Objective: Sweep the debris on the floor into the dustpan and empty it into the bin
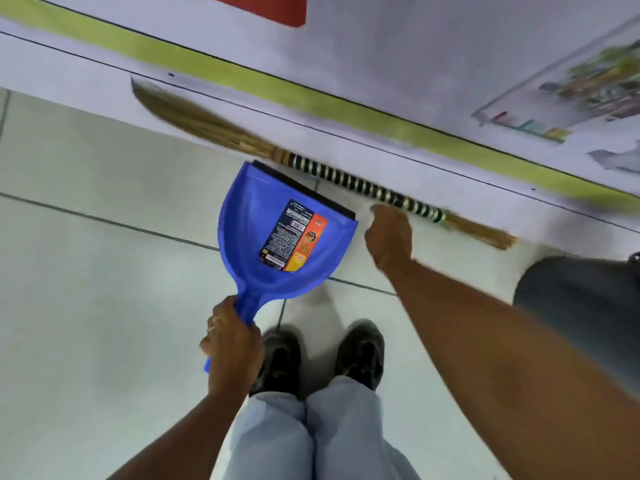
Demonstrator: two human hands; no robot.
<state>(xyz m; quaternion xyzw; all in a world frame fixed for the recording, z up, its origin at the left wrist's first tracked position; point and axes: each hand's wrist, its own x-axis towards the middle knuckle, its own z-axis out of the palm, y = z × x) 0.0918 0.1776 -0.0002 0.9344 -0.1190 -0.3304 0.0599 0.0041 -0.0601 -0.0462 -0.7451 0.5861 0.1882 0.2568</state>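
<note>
My left hand (232, 348) grips the handle of a blue dustpan (277, 244), which has a black rubber lip and an orange and black label inside. The pan is held over the pale floor tiles with its mouth toward the wall. A grass broom (346, 180) with a black and green banded handle lies along the foot of the wall. My right hand (389, 237) is stretched out with its fingertips at the banded handle. The fingers are seen from behind and blurred, so any grip is hidden. No debris shows on the tiles.
The wall (398, 57) ahead carries a green stripe (242, 79), a red panel (273, 8) and a poster (571, 91). A dark grey rounded object (581, 306), possibly the bin, stands at the right. My black shoes (280, 358) stand just behind the dustpan.
</note>
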